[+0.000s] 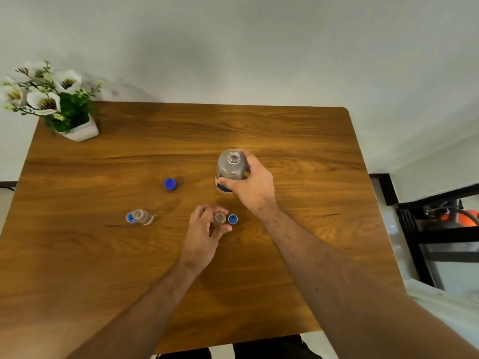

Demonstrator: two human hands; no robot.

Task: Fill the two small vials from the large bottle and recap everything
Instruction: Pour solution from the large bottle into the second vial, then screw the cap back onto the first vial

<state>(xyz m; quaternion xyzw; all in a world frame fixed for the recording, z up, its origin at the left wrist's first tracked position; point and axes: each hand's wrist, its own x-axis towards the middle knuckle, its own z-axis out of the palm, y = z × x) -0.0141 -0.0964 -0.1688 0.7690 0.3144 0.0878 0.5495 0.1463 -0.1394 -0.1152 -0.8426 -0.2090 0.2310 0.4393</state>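
Left hand [204, 229]: I see it clamped round a clear, uncapped vial [219, 218]; base hidden.
Right hand [250, 183]: at 1 o'clock, gripping the clear round bottle [231, 167], label half covered.

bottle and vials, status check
Right hand grips open bottle. Left hand holds open vial. Second vial uncapped. Nothing blocking.

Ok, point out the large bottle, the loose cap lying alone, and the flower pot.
large bottle [231, 167]: head view, on its clear shoulder.
loose blue cap [170, 183]: head view, on its top.
flower pot [83, 131]: head view, on its white wall.
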